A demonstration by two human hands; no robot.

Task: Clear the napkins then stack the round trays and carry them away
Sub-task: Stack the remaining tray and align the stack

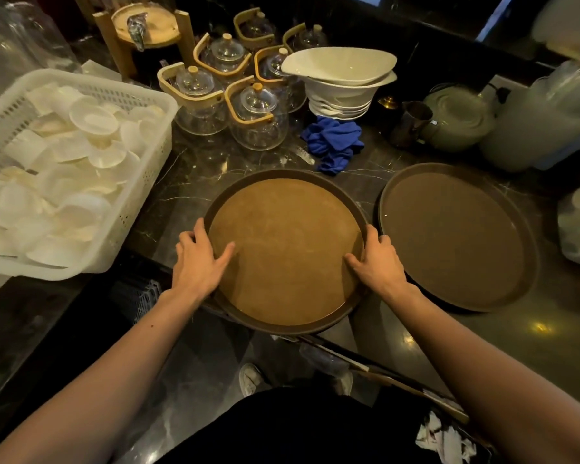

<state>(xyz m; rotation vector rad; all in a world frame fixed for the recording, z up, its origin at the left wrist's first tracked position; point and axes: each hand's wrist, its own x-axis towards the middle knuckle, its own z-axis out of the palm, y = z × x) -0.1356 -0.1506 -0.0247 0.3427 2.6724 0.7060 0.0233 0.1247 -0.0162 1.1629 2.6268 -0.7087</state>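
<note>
A round brown tray (283,229) with a dark rim juts over the front edge of the dark marble counter. My left hand (200,259) grips its left rim, thumb lying on the tray's surface. My right hand (375,259) grips the right rim the same way. A second round brown tray (456,236) lies flat on the counter just to the right, almost touching the first. Both trays are bare. Crumpled white napkins (444,440) show low at the bottom right, below counter level.
A white plastic basket (148,155) of small white dishes sits at left. Behind the trays stand several glass teapots (258,115) with wooden handles, a stack of white bowls (342,82), a blue cloth (335,142), a metal jug (411,123) and large containers at right.
</note>
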